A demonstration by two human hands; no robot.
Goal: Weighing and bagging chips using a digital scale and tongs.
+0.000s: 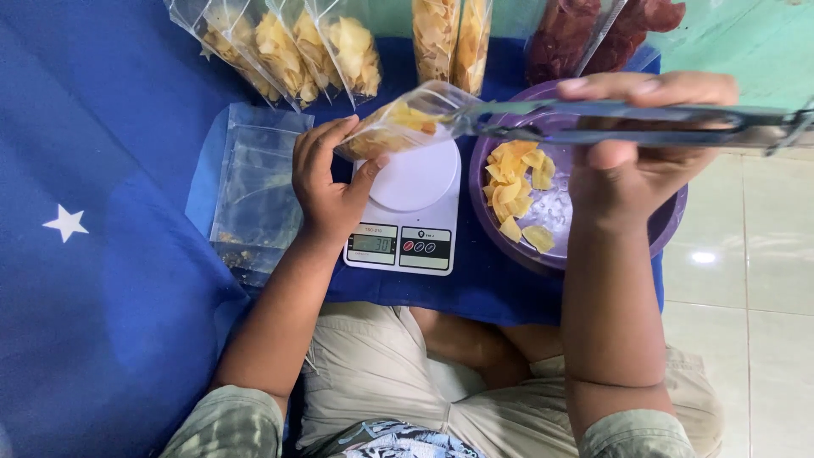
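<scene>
My left hand [326, 178] grips a clear plastic bag [407, 119] partly filled with yellow chips, holding it tilted over a white digital kitchen scale [409, 210]. My right hand [632, 148] is closed on a long grey sealing tool [661, 123] clamped across the bag's open end, above a purple bowl [666, 222]. The bowl holds loose yellow chips [515, 191] on its left side.
Several filled bags of yellow chips [292, 51] lie at the back, with taller ones [449, 38] and bags of dark red chips [593, 30] beside them. A stack of empty clear bags [259, 182] lies left of the scale. A blue cloth [102, 254] covers the floor; tiled floor [746, 280] shows on the right.
</scene>
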